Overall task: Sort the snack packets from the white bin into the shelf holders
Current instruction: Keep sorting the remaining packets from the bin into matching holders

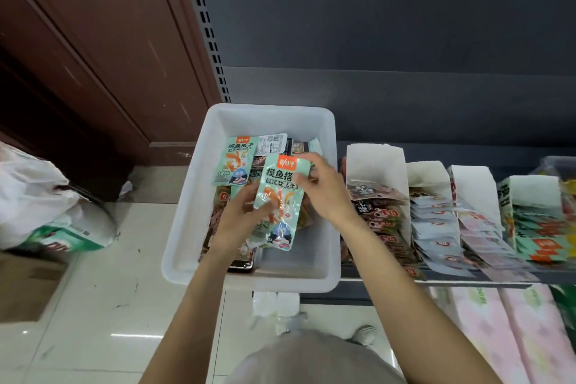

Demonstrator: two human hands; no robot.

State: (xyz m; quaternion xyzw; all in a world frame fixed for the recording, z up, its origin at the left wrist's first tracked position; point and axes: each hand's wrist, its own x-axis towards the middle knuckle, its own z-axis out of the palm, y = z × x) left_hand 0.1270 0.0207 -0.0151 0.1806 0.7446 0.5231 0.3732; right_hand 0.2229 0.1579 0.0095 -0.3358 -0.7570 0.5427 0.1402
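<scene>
Progress: you are midway. Shelf holders [375, 165] already carry rows of packets; white bin [187, 196] holds several more, mint packet [232, 164] and dark ones among them. Much sorting left, by my estimate.
Current item: mint snack packet [280, 203], lifted above bin.
Grip: your left hand [240, 218] pinches its lower left edge; your right hand [324, 187] pinches its top right corner. Matching mint packets sit in far-right holder [530, 190].
</scene>
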